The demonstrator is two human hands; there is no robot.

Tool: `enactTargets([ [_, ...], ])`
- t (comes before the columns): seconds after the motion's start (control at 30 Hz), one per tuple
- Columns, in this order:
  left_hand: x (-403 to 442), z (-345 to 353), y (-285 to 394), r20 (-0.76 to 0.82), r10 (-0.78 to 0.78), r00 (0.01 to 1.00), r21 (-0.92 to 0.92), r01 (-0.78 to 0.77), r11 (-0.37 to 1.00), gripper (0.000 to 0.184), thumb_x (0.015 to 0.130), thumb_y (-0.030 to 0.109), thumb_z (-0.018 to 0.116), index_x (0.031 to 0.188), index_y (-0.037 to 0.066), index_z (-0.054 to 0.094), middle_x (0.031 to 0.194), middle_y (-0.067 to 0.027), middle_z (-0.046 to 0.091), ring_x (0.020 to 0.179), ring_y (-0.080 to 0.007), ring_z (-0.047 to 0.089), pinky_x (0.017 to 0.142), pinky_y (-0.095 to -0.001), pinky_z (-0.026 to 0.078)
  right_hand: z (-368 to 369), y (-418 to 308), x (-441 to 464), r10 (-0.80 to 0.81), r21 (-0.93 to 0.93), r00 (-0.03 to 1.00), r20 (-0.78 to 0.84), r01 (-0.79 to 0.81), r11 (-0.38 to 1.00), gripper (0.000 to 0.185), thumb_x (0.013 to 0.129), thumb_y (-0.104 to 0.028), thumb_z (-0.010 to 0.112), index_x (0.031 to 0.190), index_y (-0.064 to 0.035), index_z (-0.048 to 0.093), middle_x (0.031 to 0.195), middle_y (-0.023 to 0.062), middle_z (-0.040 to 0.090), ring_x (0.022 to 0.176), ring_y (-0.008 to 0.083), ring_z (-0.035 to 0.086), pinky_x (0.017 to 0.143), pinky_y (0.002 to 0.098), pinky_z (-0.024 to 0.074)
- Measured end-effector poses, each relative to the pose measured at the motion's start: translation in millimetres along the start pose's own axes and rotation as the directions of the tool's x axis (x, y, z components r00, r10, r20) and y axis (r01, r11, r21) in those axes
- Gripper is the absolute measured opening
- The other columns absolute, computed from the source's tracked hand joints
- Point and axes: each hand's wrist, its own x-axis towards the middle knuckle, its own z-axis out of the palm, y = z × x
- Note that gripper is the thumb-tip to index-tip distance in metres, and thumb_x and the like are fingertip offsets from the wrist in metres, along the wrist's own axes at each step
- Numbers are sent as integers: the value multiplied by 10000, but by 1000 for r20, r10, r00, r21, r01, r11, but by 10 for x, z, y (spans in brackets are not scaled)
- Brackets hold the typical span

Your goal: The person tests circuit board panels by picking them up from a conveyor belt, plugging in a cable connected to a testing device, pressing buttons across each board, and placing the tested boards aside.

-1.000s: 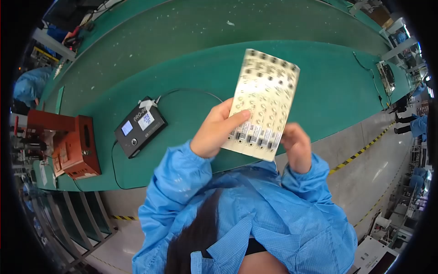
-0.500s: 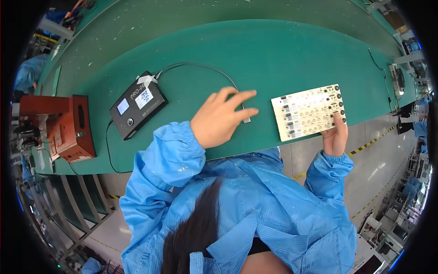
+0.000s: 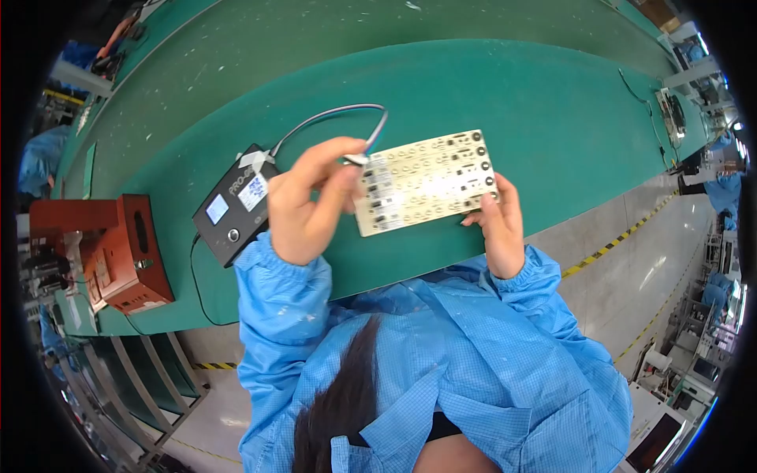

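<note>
The partly-hidden plug is pinched by the left hand. The board is gripped at right by the right hand.

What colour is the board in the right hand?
Pale cream. The board shows best in the head view, though glare whitens its middle.

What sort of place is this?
Probably a factory's electronics assembly or test area: a circuit-board panel is in the right hand, a black box with a small screen sits on the green bench, and yellow-black striped tape marks the floor.
</note>
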Motion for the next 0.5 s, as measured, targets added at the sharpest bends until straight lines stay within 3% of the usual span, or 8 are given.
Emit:
enactTargets([
  [0.1, 25, -26, -165, -12, 253, 967, 55, -252, 966, 302, 818, -56, 639, 1115, -4, 631, 955, -132, 667, 786, -199, 674, 666, -285, 556, 331, 0, -39, -15, -202, 992, 128, 41, 979, 407, 978, -128, 469, 1368, -19, 431, 1243, 100, 538, 1006, 169, 556, 831, 261, 445],
  [0.13, 24, -10, -166, -5, 284, 959, 72, -283, 956, 312, 810, -65, 640, 1114, 4, 634, 997, -134, 653, 825, -207, 671, 665, -292, 558, 325, -7, -3, -202, -559, 968, 152, 252, 790, 375, 967, -116, 493, 1323, 1, 463, 1255, 100, 526, 1009, 168, 554, 831, 268, 455],
  [0.17, 31, 24, -159, 4, 317, 948, 88, -316, 945, 323, 802, -74, 640, 1113, 11, 637, 1038, -137, 640, 863, -215, 669, 665, -299, 560, 331, -16, 44, -360, -809, 900, 244, 394, 436, 344, 957, -103, 518, 1277, 21, 494, 1267, 100, 515, 1011, 167, 551, 832, 276, 465],
  [0.23, 13, 111, -177, -16, 286, 958, 59, -285, 957, 319, 793, -95, 628, 1093, 12, 640, 1047, -134, 621, 904, -231, 659, 675, -305, 564, 418, -190, 144, -468, -811, 853, 230, 434, 393, 282, 964, -129, 520, 1204, 15, 549, 1119, 82, 587, 912, 160, 573, 826, 280, 463],
  [0.27, 5, 164, -213, -12, 302, 953, 51, -301, 952, 302, 797, -94, 621, 1081, 9, 639, 1026, -132, 621, 885, -241, 658, 677, -309, 559, 417, -257, 191, -220, -563, 953, 211, 302, 769, 260, 966, -145, 526, 1170, 12, 562, 1040, 66, 606, 874, 158, 576, 820, 283, 464],
  [0.3, -9, 210, -245, -6, 316, 949, 43, -315, 948, 285, 802, -92, 614, 1069, 6, 639, 1005, -130, 620, 866, -251, 657, 679, -313, 553, 408, -299, 240, 43, -238, 959, 281, 26, 971, 244, 968, -161, 531, 1136, 10, 575, 961, 51, 624, 836, 157, 580, 814, 286, 464],
  [0.43, -22, 379, -319, 58, 263, 963, 89, -267, 960, 273, 797, -95, 608, 1047, 5, 650, 1038, -145, 613, 906, -259, 639, 750, -317, 528, 542, -352, 474, 275, 67, 816, 509, -356, 932, 179, 950, -159, 565, 1008, 1, 620, 880, 61, 651, 795, 132, 616, 728, 264, 499],
  [0.5, -17, 418, -346, 34, 253, 967, 98, -255, 962, 274, 795, -80, 619, 1054, 8, 640, 1033, -156, 610, 908, -289, 632, 755, -339, 517, 514, -347, 579, 305, -4, 792, 529, -357, 934, 187, 950, -166, 557, 1004, 4, 613, 872, 66, 643, 778, 131, 620, 690, 254, 497],
])
